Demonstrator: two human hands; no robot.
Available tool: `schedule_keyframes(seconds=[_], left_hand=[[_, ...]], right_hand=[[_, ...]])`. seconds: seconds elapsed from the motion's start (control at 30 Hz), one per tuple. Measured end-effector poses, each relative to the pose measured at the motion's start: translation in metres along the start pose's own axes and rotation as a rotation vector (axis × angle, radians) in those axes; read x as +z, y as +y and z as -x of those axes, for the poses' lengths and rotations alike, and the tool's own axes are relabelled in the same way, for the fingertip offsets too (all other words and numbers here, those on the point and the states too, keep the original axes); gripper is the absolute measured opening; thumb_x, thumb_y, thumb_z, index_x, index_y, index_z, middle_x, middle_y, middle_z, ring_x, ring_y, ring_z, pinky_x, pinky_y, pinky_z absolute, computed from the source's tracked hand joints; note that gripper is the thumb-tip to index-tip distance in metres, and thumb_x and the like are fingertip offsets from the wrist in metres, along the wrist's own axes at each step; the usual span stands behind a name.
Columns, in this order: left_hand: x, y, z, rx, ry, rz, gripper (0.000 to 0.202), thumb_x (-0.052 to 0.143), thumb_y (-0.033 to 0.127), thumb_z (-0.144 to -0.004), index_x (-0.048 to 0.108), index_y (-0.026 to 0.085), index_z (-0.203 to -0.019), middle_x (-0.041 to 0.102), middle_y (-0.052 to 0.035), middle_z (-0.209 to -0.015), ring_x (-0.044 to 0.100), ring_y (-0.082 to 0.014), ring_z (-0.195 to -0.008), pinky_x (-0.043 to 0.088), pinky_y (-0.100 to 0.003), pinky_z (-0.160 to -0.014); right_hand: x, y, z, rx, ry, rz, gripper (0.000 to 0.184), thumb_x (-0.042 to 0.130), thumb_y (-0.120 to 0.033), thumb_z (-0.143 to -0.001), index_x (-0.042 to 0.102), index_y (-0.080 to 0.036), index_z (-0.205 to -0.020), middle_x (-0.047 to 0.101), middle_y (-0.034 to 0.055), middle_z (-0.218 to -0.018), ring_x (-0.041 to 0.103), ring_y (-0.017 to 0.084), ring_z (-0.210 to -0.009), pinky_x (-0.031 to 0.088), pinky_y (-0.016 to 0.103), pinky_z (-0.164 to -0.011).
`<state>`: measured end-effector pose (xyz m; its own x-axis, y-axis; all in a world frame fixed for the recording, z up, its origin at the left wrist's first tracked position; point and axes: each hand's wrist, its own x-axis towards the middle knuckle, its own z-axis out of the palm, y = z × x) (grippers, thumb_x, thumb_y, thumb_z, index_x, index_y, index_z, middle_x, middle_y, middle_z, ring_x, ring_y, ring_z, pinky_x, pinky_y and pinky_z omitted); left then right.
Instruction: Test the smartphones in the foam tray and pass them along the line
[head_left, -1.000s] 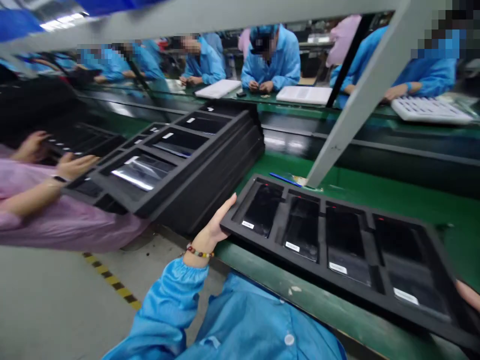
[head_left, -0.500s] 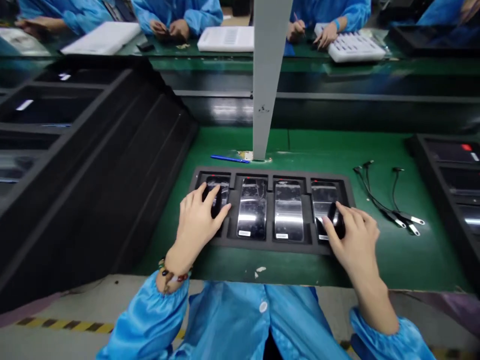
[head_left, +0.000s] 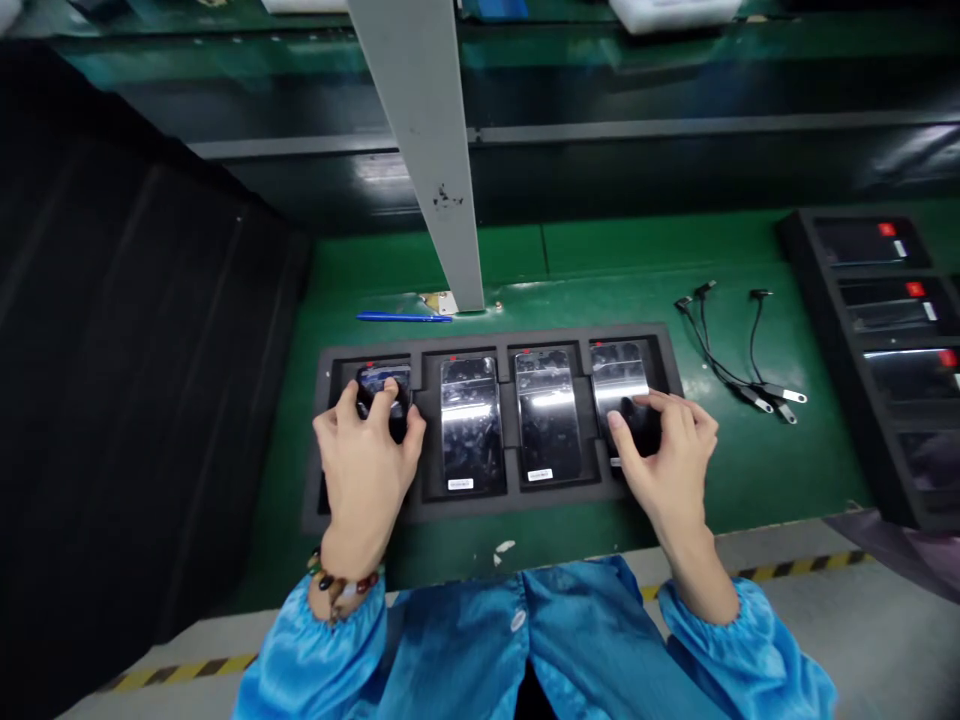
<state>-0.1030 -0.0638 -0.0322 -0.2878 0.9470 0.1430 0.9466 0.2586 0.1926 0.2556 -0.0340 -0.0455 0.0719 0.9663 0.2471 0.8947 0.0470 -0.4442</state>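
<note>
A black foam tray (head_left: 510, 500) lies on the green bench and holds several dark glossy phones side by side. My left hand (head_left: 365, 460), with a bead bracelet at the wrist, rests over the leftmost phone (head_left: 382, 378), fingers curled around its sides. My right hand (head_left: 664, 450) is over the rightmost phone (head_left: 619, 365), thumb and fingers pinched on its lower half. The two middle phones (head_left: 470, 420) lie untouched in their slots. Both arms wear blue sleeves.
A grey slanted post (head_left: 435, 150) stands just behind the tray, with a blue pen (head_left: 401, 317) at its foot. Loose black cables (head_left: 739, 350) lie to the right. Another phone tray (head_left: 806, 300) sits at the far right. A tall stack of black trays (head_left: 135, 350) fills the left.
The tray went from being carried to lying on the bench. Since half a second ago, both hands' fingers have curled tighter on the two end phones, and my view has tilted further down.
</note>
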Motion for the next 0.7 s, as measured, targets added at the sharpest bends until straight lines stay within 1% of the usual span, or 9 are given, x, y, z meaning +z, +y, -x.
schedule_keyframes(seconds=[0.07, 0.13, 0.2, 0.27, 0.33, 0.43, 0.5, 0.63, 0.7], left_hand=[[-0.002, -0.001, 0.000, -0.015, 0.013, 0.046, 0.050, 0.061, 0.048, -0.107, 0.074, 0.018, -0.145, 0.056, -0.0261, -0.157, 0.053, -0.0486, -0.146, 0.049, -0.067, -0.119], [-0.003, 0.007, 0.001, 0.015, 0.041, 0.109, 0.050, 0.064, 0.048, -0.106, 0.072, 0.020, -0.147, 0.051, -0.0233, -0.164, 0.049, -0.0476, -0.152, 0.045, -0.066, -0.125], [-0.002, 0.027, 0.004, 0.099, 0.038, 0.199, 0.052, 0.064, 0.045, -0.106, 0.067, 0.020, -0.152, 0.047, -0.0214, -0.169, 0.045, -0.0445, -0.157, 0.042, -0.064, -0.130], [0.002, 0.054, 0.007, 0.182, -0.015, 0.270, 0.055, 0.061, 0.043, -0.108, 0.062, 0.018, -0.157, 0.048, -0.0215, -0.169, 0.047, -0.0419, -0.156, 0.044, -0.061, -0.130], [0.007, 0.082, 0.010, 0.188, -0.065, 0.238, 0.058, 0.058, 0.043, -0.109, 0.061, 0.013, -0.158, 0.050, -0.0248, -0.167, 0.048, -0.0447, -0.154, 0.050, -0.062, -0.125], [0.010, 0.109, 0.009, 0.100, -0.090, 0.120, 0.058, 0.054, 0.041, -0.109, 0.062, 0.009, -0.157, 0.051, -0.0271, -0.166, 0.048, -0.0494, -0.149, 0.062, -0.061, -0.103], [0.009, 0.117, 0.007, 0.064, -0.101, 0.066, 0.056, 0.054, 0.038, -0.107, 0.065, 0.010, -0.154, 0.055, -0.0261, -0.163, 0.050, -0.0489, -0.147, 0.065, -0.056, -0.093], [0.006, 0.122, 0.002, 0.078, -0.124, 0.023, 0.053, 0.051, 0.033, -0.107, 0.067, 0.007, -0.151, 0.062, -0.0257, -0.153, 0.055, -0.0458, -0.141, 0.065, -0.049, -0.084], [0.006, 0.120, 0.001, 0.095, -0.122, 0.023, 0.052, 0.050, 0.033, -0.108, 0.067, 0.007, -0.149, 0.063, -0.0254, -0.150, 0.056, -0.0449, -0.138, 0.064, -0.048, -0.082]], right_hand=[[0.000, -0.007, 0.002, -0.038, 0.048, 0.000, 0.048, 0.066, -0.059, -0.106, 0.065, -0.023, -0.137, 0.068, 0.0188, -0.147, 0.050, 0.043, -0.145, 0.040, 0.067, -0.120], [0.002, -0.019, 0.005, -0.107, 0.048, -0.039, 0.046, 0.064, -0.054, -0.108, 0.062, -0.024, -0.142, 0.066, 0.0183, -0.152, 0.049, 0.042, -0.150, 0.037, 0.066, -0.123], [0.004, -0.034, 0.010, -0.187, -0.044, -0.095, 0.043, 0.062, -0.050, -0.110, 0.060, -0.026, -0.145, 0.070, 0.0157, -0.148, 0.051, 0.040, -0.150, 0.037, 0.064, -0.123], [0.009, -0.047, 0.013, -0.246, -0.155, -0.136, 0.045, 0.060, -0.050, -0.111, 0.058, -0.026, -0.149, 0.073, 0.0136, -0.146, 0.053, 0.039, -0.150, 0.035, 0.062, -0.123], [0.013, -0.055, 0.016, -0.260, -0.192, -0.175, 0.046, 0.061, -0.051, -0.111, 0.057, -0.026, -0.150, 0.072, 0.0130, -0.149, 0.053, 0.038, -0.150, 0.035, 0.060, -0.124], [0.017, -0.058, 0.016, -0.259, -0.186, -0.230, 0.046, 0.066, -0.054, -0.109, 0.062, -0.024, -0.143, 0.073, 0.0125, -0.147, 0.055, 0.038, -0.147, 0.038, 0.057, -0.123], [0.017, -0.056, 0.016, -0.260, -0.184, -0.250, 0.045, 0.068, -0.057, -0.107, 0.064, -0.024, -0.137, 0.074, 0.0129, -0.144, 0.056, 0.039, -0.145, 0.040, 0.058, -0.121], [0.016, -0.056, 0.016, -0.233, -0.188, -0.281, 0.040, 0.071, -0.059, -0.104, 0.067, -0.025, -0.124, 0.076, 0.0135, -0.140, 0.059, 0.039, -0.141, 0.045, 0.059, -0.116], [0.016, -0.058, 0.017, -0.230, -0.193, -0.283, 0.038, 0.073, -0.058, -0.103, 0.067, -0.024, -0.122, 0.075, 0.0135, -0.141, 0.059, 0.039, -0.141, 0.046, 0.059, -0.116]])
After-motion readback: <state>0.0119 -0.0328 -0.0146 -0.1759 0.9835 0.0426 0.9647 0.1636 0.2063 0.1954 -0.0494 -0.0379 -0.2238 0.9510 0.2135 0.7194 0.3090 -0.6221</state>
